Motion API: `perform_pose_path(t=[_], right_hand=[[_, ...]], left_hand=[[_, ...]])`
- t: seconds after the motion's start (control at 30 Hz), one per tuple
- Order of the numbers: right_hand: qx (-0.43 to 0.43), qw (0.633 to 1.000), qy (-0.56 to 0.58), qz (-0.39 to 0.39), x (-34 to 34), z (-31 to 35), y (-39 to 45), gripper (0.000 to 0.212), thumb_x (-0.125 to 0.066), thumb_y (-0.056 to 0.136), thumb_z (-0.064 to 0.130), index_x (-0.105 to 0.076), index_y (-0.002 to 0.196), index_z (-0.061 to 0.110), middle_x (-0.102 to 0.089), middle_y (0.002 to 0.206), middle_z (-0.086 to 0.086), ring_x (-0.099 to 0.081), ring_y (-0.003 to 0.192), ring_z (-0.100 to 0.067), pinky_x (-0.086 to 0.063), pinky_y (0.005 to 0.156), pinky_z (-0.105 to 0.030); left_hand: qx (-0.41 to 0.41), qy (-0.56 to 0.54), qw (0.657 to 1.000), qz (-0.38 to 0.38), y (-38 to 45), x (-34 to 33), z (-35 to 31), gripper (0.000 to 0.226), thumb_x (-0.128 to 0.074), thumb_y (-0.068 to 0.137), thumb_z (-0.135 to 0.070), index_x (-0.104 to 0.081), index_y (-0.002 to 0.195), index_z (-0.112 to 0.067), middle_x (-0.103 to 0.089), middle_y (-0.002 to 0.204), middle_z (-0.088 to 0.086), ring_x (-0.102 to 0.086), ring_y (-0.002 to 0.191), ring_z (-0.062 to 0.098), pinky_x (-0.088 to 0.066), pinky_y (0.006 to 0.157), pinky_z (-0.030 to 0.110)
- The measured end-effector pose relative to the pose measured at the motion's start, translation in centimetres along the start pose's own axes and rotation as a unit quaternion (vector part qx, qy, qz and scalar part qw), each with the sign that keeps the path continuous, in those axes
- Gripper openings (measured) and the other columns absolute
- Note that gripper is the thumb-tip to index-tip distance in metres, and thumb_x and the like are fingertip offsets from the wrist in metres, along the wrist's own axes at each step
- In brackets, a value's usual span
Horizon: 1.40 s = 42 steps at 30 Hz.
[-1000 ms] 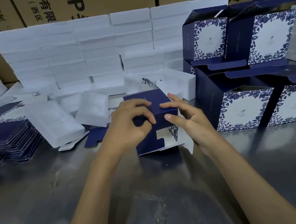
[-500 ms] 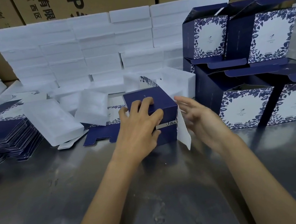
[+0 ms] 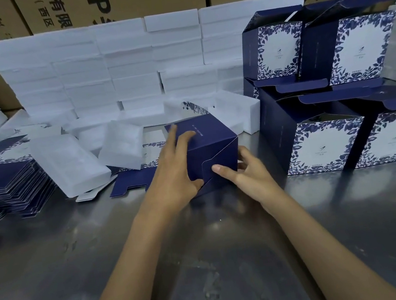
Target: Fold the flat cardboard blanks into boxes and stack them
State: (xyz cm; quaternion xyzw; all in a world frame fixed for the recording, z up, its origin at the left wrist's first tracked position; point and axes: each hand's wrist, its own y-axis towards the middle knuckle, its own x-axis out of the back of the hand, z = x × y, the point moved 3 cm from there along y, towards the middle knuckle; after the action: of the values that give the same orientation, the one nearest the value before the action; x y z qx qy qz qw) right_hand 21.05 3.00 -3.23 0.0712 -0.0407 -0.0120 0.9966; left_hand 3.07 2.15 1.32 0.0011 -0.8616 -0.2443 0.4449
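A dark blue box [image 3: 212, 145] stands on the metal table in the middle of the head view, its near side made of folded flaps. My left hand [image 3: 174, 168] grips it, fingers over the top face and thumb against the near side. My right hand [image 3: 250, 173] presses straight fingers on the near flap at the box's lower right. A stack of flat blue blanks [image 3: 4, 180] lies at the left. Several folded boxes with white floral panels [image 3: 330, 147] are stacked in two layers at the right, lids open.
White foam blocks [image 3: 110, 68] form a wall at the back, with loose foam trays [image 3: 68, 164] lying in front. One flat blank [image 3: 138, 183] lies under my left hand's side. Brown cartons [image 3: 122, 1] stand behind. The metal table [image 3: 206, 262] reaches toward me.
The loose white-backed flap on the box's right side has been folded in, so the near side now looks all blue. My right hand moved onto that flap; my left hand slid lower.
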Motion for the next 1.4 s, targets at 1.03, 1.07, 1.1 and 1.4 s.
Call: perform_pose_path(t=[1.03, 1.07, 1.1, 1.4], right_hand=[[-0.019, 0.996, 0.073, -0.057, 0.3, 0.7, 0.1, 0.050, -0.077, 0.072, 0.057, -0.067, 0.115, 0.034, -0.076, 0.104, 0.017, -0.071, 0.096, 0.000, -0.052, 0.083, -0.026], [-0.026, 0.993, 0.098, -0.053, 0.5, 1.0, 0.0, 0.056, -0.074, 0.071, 0.065, -0.067, 0.118, 0.035, -0.076, 0.108, 0.017, -0.071, 0.100, -0.001, -0.052, 0.087, -0.028], [-0.029, 0.992, 0.111, -0.058, 0.7, 1.3, -0.2, 0.058, -0.071, 0.071, 0.071, -0.067, 0.117, 0.036, -0.075, 0.109, 0.018, -0.071, 0.101, 0.000, -0.052, 0.089, -0.029], [-0.101, 0.984, 0.103, -0.106, 1.7, 1.8, -0.3, 0.029, -0.067, 0.078, 0.052, -0.076, 0.093, 0.029, -0.074, 0.106, 0.007, -0.069, 0.091, -0.012, -0.059, 0.083, -0.039]], left_hand=[[0.038, -0.210, 0.977, -0.030, -0.1, 0.7, -1.0, 0.045, -0.069, 0.087, -0.051, -0.049, 0.126, -0.043, -0.037, 0.136, -0.038, -0.031, 0.136, -0.009, -0.036, 0.105, 0.029], [0.060, -0.254, 0.964, -0.061, 0.0, 0.9, -1.0, 0.036, -0.063, 0.091, -0.050, -0.051, 0.125, -0.043, -0.042, 0.132, -0.037, -0.040, 0.126, -0.013, -0.042, 0.103, 0.027], [0.088, -0.289, 0.948, -0.099, 0.1, 1.1, -0.8, 0.031, -0.059, 0.095, -0.047, -0.051, 0.124, -0.041, -0.046, 0.132, -0.029, -0.049, 0.116, -0.011, -0.048, 0.098, 0.026], [0.362, -0.500, 0.786, 0.002, -0.1, -0.3, 1.6, 0.081, -0.068, 0.079, -0.067, -0.043, 0.144, -0.027, -0.058, 0.136, 0.001, -0.059, 0.122, 0.026, -0.052, 0.101, 0.045]])
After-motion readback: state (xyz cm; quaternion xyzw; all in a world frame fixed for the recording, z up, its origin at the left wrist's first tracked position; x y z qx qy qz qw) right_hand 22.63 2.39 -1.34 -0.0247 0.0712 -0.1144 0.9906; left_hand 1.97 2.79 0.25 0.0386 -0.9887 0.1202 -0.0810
